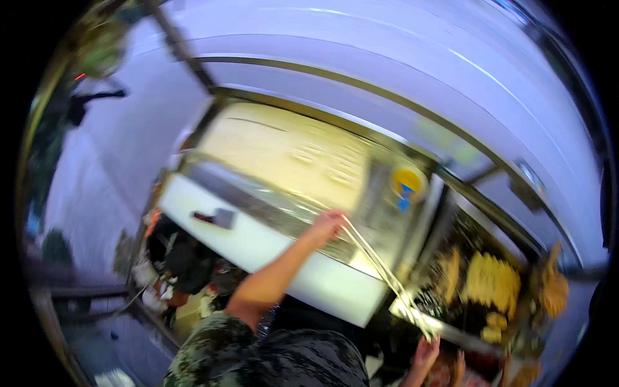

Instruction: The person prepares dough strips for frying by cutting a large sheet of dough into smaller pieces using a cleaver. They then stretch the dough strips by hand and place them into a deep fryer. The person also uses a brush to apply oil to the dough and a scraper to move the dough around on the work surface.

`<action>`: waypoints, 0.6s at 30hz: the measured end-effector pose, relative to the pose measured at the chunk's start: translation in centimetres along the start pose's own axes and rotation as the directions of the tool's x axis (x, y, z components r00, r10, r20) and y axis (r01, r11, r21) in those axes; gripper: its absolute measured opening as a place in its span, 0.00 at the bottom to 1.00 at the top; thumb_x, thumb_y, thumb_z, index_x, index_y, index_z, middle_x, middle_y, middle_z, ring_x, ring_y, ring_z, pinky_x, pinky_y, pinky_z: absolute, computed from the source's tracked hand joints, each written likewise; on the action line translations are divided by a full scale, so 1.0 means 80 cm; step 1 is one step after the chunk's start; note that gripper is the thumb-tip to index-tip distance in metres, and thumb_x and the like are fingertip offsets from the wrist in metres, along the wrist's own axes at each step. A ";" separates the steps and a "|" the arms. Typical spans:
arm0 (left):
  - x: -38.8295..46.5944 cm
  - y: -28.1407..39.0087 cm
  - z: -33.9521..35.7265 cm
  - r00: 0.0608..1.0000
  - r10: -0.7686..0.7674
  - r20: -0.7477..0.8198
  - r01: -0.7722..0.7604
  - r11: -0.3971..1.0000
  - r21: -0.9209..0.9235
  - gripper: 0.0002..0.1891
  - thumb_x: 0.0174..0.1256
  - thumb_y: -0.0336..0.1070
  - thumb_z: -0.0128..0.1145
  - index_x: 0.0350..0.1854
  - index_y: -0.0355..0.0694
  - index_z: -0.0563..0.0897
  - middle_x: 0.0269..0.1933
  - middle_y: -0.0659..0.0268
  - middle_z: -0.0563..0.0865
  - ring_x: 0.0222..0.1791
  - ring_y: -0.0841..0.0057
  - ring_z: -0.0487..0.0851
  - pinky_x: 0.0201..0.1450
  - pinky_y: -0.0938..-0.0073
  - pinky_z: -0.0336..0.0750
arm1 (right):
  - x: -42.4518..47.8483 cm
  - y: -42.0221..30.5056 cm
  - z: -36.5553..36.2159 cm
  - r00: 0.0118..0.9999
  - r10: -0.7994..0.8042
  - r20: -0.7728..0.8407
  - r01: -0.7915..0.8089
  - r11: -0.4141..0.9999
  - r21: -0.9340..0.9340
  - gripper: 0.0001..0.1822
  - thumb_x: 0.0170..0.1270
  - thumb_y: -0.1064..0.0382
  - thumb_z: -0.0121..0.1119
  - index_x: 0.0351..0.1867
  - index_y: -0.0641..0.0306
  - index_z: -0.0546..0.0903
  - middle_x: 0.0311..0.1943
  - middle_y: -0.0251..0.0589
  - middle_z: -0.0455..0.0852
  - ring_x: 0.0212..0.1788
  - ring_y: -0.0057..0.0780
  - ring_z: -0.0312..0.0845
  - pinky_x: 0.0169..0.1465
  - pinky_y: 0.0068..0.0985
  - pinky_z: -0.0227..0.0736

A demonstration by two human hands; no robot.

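A long, twin-strand strip of pale dough (370, 251) stretches slantwise between my two hands. My left hand (330, 223) pinches its upper end, over the front edge of the metal worktop. At the lower right, my right hand (426, 352) holds the other end, beside the fryer's metal rim. Behind my left hand, a broad sheet of dough (271, 145) covers much of the worktop, with several cut pieces (329, 162) at its right part. Motion blur softens the details.
A white cutting board (285, 263) runs along the front, bearing a dark-handled blade (223, 217). A container with yellow contents and a blue item (407, 184) stands right of the dough. Fried dough sticks (491, 280) lie by the fryer. Another person's hand (459, 365) is near my right hand.
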State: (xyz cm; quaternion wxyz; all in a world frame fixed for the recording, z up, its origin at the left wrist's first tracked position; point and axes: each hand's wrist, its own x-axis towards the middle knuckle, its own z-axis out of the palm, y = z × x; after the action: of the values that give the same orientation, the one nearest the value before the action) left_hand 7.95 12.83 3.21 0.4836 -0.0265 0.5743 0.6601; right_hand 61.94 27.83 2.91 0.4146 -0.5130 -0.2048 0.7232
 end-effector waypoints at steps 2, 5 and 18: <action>0.024 0.027 0.068 0.996 0.059 0.066 -0.066 0.991 0.120 0.12 0.55 0.30 0.64 0.43 0.42 0.81 0.25 0.71 0.81 0.17 0.86 0.71 0.17 0.83 0.65 | 0.004 -0.037 -0.007 0.999 -0.043 0.003 0.043 0.996 0.079 0.31 0.62 0.70 0.56 0.69 0.64 0.64 0.50 0.44 0.81 0.47 0.35 0.80 0.49 0.30 0.80; 0.065 0.047 0.188 0.954 0.130 0.271 -0.200 0.948 0.247 0.11 0.57 0.31 0.63 0.43 0.40 0.81 0.28 0.69 0.83 0.18 0.87 0.72 0.18 0.84 0.63 | 0.013 -0.088 -0.028 0.989 -0.142 -0.045 0.145 0.987 0.065 0.32 0.62 0.69 0.57 0.70 0.61 0.63 0.44 0.39 0.82 0.42 0.31 0.82 0.46 0.28 0.82; 0.180 -0.098 0.488 0.713 0.213 0.668 -0.626 -0.234 0.744 0.04 0.55 0.32 0.58 0.33 0.43 0.81 0.28 0.58 0.84 0.38 0.58 0.83 0.42 0.58 0.68 | 0.149 -0.046 0.026 0.872 -0.490 -0.006 0.213 0.391 -0.895 0.15 0.52 0.71 0.69 0.41 0.67 0.77 0.28 0.38 0.81 0.29 0.26 0.76 0.35 0.25 0.73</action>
State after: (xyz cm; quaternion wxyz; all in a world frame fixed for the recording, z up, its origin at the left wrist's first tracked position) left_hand 25.89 51.22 2.17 0.1634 0.6216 0.7480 0.1655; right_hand 59.94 39.83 -0.44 0.2626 -0.6876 -0.5896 0.3326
